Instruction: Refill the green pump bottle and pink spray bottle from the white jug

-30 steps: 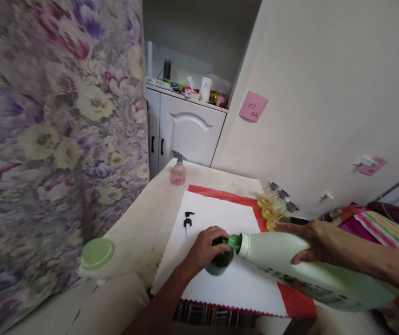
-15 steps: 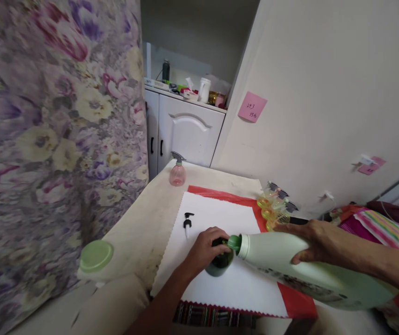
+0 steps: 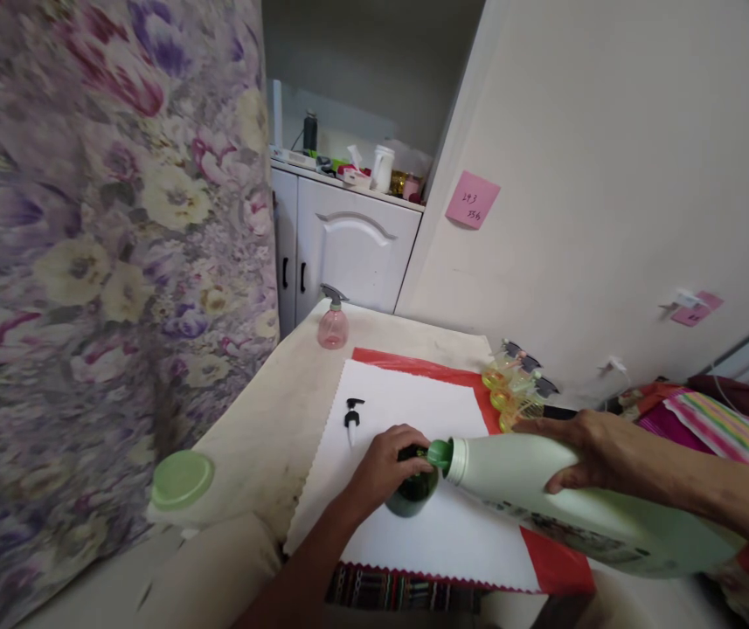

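Left hand [image 3: 385, 465] gripping dark bottle [image 3: 411, 501], right hand [image 3: 592, 452] jug [image 3: 506, 470]; pump [image 3: 351, 418] near, pink sprayer [image 3: 333, 329] farther.

Off-white desk [image 3: 282, 411] w/ red sheet [image 3: 552, 559] partly under white mat [image 3: 426, 402], pink spray btl. [image 3: 333, 329] beyond mat's far-left corner, yellow btls. [image 3: 505, 399] rt. of mat, black pump [image 3: 352, 418] & dk. green btl. [image 3: 412, 498] on mat.

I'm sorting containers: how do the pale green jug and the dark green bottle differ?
The pale green jug is larger than the dark green bottle. The jug is tipped; the bottle rests on the white sheet. Both are held, by right hand and left hand respectively.
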Motion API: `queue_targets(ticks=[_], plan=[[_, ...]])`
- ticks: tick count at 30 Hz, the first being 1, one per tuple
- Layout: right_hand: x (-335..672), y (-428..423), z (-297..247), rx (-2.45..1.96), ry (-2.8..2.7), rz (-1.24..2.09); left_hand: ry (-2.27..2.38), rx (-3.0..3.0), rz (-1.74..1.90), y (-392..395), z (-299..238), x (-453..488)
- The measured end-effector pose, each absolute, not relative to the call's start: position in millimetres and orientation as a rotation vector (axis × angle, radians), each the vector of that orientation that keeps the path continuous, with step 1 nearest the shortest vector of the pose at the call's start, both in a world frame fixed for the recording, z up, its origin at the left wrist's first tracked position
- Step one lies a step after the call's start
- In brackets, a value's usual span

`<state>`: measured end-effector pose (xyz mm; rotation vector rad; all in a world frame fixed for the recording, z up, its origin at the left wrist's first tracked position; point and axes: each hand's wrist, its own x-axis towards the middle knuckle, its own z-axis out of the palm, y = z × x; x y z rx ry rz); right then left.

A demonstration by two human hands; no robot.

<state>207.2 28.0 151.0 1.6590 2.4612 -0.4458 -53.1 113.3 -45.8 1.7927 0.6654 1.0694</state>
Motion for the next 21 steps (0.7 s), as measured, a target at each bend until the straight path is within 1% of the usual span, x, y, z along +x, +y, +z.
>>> queue_targets(ticks=[6,12,16,21], plan=[[203.8,27.9,154.2,1.652,2.482,-0.501,0.663,1.793,1.071,113.4,-47.1,-53.5],[201.6,25.9,156.7,1.669,2.464,-0.461,0.66,1.804,1.07,113.7,-47.5,-52.9],[199.5,25.9,158.1,1.685,2.475,-0.521,0.656,1.805,1.069,113.9,-47.0,-52.9],[200.9,26.5,156.2,1.691,2.467,-0.476,0.661,1.8,1.061,114.1,-46.7,-53.0]])
